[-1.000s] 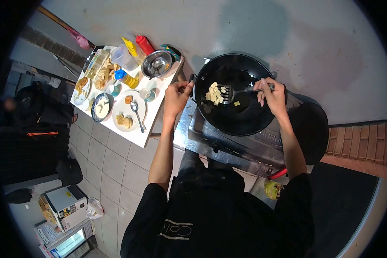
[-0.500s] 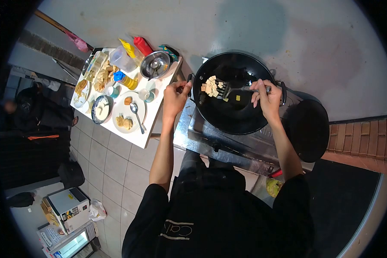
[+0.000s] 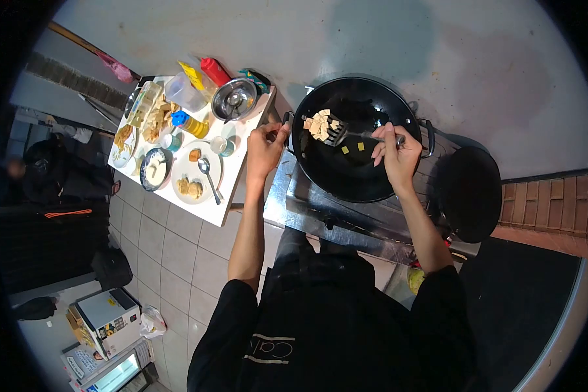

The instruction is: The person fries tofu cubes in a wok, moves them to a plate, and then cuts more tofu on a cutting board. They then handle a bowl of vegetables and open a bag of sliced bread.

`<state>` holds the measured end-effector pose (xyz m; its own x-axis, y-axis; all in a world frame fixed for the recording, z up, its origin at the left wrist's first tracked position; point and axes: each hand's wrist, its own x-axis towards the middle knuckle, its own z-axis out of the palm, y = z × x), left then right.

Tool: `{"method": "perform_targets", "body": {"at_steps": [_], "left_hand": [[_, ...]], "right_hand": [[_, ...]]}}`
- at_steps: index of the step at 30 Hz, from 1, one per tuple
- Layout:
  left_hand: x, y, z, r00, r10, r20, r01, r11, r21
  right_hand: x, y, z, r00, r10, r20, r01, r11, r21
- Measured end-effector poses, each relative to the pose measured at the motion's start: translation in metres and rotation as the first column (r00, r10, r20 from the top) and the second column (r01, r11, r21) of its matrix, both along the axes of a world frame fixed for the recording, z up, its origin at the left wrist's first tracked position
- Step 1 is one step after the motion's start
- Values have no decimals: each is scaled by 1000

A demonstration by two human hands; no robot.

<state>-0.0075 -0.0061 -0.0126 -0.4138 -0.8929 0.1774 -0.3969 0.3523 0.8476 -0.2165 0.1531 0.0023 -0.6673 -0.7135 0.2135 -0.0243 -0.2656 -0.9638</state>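
A black wok (image 3: 353,179) sits on the stove in front of me. My left hand (image 3: 266,149) is closed on the wok's left handle. In my right hand (image 3: 400,150) is a slotted spatula (image 3: 338,134), its handle between thumb and fingers. The spatula's slotted head lies against a heap of pale cubed pieces (image 3: 320,124) on the left inner side of the wok. Two small yellow-green squares (image 3: 361,146) lie apart from the heap on the wok's bottom, where some oily liquid shines.
On the left, a white table (image 3: 206,212) bears a plate (image 3: 209,171) with a spoon, a metal bowl (image 3: 251,91), a blue-capped bottle (image 3: 191,124) and a red bottle (image 3: 214,70). A round black lid or pan (image 3: 469,196) stands right of the stove (image 3: 307,196). Another person (image 3: 52,170) is at far left.
My right hand has moved slightly left and down with the spatula. The spatula's head has shifted against the cubes, and one yellow-green square now lies clear of it. My left hand stays put.
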Motion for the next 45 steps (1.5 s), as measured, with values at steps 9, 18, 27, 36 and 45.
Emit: {"method": "perform_targets", "body": {"at_steps": [9,18,27,36,45], "left_hand": [[1,-2,0,1000,-11,2,11,999,-35],[1,-2,-5,1000,-4,-24,3,999,-52],[1,-4,-3,1000,-15,-9,15,999,-37],[0,-1,0,1000,0,-7,-1,999,-48],[1,-5,-3,999,-35,-15,35,999,-34]], "right_hand": [[4,-4,5,1000,-20,-6,20,1000,-4],[2,-6,5,999,-21,26,22,999,-36],[-14,-7,2,996,54,70,-52,998,-34],[-34,-14,4,993,87,74,-84,995,-44],[-43,15,13,999,51,7,-52,998,23]]}}
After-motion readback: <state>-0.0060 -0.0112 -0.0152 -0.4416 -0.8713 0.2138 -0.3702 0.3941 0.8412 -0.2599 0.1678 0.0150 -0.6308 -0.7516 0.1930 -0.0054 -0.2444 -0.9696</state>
